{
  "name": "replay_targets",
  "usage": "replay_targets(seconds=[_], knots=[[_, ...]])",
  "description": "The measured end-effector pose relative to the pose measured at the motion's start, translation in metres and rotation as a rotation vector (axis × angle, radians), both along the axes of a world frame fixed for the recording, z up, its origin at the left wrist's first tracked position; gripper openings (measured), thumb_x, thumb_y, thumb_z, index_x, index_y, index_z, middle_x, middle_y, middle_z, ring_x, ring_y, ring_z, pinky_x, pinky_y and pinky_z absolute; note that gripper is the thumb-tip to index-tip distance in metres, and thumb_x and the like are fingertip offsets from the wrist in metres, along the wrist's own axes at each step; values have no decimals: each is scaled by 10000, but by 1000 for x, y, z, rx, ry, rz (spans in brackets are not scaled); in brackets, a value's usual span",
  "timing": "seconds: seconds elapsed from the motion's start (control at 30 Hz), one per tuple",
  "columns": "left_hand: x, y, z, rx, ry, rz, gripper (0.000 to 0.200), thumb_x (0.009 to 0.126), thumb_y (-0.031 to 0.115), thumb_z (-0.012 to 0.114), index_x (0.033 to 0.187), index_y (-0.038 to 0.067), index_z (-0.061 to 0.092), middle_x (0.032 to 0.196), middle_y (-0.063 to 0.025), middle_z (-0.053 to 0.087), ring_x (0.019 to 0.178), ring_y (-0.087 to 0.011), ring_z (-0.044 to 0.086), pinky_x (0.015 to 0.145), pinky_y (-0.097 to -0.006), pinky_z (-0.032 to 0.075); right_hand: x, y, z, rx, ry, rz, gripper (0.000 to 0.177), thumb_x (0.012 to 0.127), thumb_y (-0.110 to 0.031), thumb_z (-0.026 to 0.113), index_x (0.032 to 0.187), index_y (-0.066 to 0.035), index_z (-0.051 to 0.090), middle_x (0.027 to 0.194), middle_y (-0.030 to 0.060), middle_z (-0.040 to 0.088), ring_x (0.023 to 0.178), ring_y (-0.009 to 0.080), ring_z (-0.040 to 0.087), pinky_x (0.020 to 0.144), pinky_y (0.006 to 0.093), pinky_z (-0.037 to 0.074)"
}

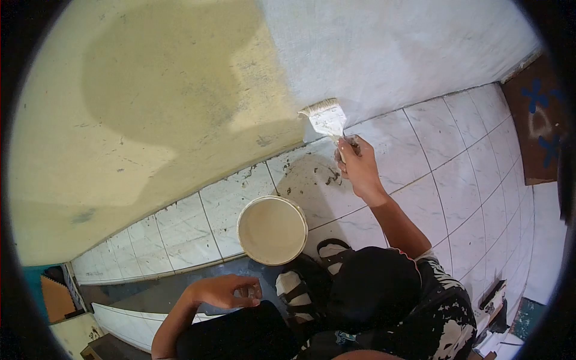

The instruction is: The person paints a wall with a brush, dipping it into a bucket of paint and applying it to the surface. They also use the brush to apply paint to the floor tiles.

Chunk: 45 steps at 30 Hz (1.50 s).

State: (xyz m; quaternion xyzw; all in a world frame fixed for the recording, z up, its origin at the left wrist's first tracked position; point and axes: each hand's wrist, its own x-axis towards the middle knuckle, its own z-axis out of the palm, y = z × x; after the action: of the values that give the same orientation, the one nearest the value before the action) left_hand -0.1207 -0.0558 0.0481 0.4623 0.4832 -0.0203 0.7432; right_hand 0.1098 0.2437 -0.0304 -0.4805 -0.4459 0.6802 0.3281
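My right hand (358,165) is closed around the handle of a wide paintbrush (327,120) whose metal band is smeared with white. Its bristles point up against the lower wall, close to where white paint (372,48) meets bare yellow (198,90). Over my knee, my left hand (228,292) hangs with loosely bent fingers and a gap between them, holding nothing. A round bucket (273,230) of pale, cream-looking liquid stands on the floor in front of my feet, between the two hands.
White floor tiles (408,147) run along the wall, with dark debris (327,175) scattered near the brush. My sandalled feet (297,294) are just below the bucket. A brown board with blue marks (537,120) stands at the right. Assorted items (495,312) lie at lower right.
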Motion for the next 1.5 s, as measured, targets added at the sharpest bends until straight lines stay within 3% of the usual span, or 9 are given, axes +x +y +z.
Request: replay_targets(seconds=[0.27, 0.43, 0.5, 0.77, 0.93, 1.0, 1.27, 1.4, 1.5], knots=[[-1, -5, -2, 28, -8, 25, 362, 963, 384, 612, 1122, 60, 616, 990, -93, 680, 887, -215, 643, 808, -365, 504, 2, -7, 34, 85, 27, -6, 187, 1010, -202, 557, 900, -53, 532, 712, 1, 529, 536, 53, 421, 434, 228, 306], [-1, -3, 1, 33, 4, 20, 356, 962, 378, 612, 1126, 62, 616, 989, -95, 681, 890, -217, 642, 804, -369, 505, -19, 12, -75, 247, 7, -48, 190, 1010, -225, 555, 885, -87, 516, 687, -11, 501, 502, 44, 399, 408, 218, 282], [0, -2, 0, 35, 2, 19, 351, 962, 373, 612, 1127, 63, 616, 989, -95, 679, 894, -218, 641, 803, -369, 505, -25, 16, -114, 240, 29, -107, 203, 1004, -156, 560, 834, -47, 538, 676, -5, 524, 568, 63, 438, 508, 257, 376], [0, -8, 1, 45, 0, 14, 352, 961, 370, 610, 1141, 68, 616, 1003, -88, 674, 888, -212, 633, 793, -357, 500, 1, 7, -188, 9, -347, -9, 252, 947, -199, 620, 835, 26, 598, 725, 88, 633, 625, 160, 580, 574, 346, 455], [2, -6, 4, 24, 13, 15, 336, 961, 366, 611, 1127, 74, 617, 997, -80, 671, 875, -203, 629, 796, -350, 496, -9, 17, -124, 19, -377, 5, 265, 947, -198, 616, 821, 34, 603, 729, 114, 646, 631, 179, 584, 579, 363, 459], [2, -6, 2, 37, 14, 10, 335, 961, 368, 611, 1122, 74, 618, 993, -80, 672, 876, -202, 629, 799, -349, 495, -11, 19, -95, 204, -278, 16, 227, 987, -205, 590, 876, -8, 567, 700, 20, 534, 529, 104, 454, 427, 297, 366], [2, -3, 3, 8, 4, 6, 341, 959, 372, 615, 1115, 69, 626, 986, -88, 674, 898, -209, 635, 811, -353, 497, 2, -5, 52, 205, 1, 33, 187, 1008, -200, 567, 881, -68, 529, 707, -12, 508, 539, 22, 373, 416, 207, 249], [2, -4, 4, 41, 13, 21, 346, 958, 366, 615, 1129, 65, 620, 1000, -94, 678, 897, -217, 644, 810, -361, 504, -5, -1, 27, 258, 118, -55, 191, 1012, -191, 550, 863, -78, 514, 697, -13, 500, 533, 22, 372, 413, 212, 259], [2, -2, 7, 22, 13, 16, 353, 958, 363, 613, 1144, 62, 614, 1024, -99, 679, 902, -220, 648, 807, -368, 508, -15, 18, -64, 366, 66, -84, 194, 1012, -181, 540, 848, -81, 511, 677, -10, 493, 510, 37, 372, 412, 225, 282]])
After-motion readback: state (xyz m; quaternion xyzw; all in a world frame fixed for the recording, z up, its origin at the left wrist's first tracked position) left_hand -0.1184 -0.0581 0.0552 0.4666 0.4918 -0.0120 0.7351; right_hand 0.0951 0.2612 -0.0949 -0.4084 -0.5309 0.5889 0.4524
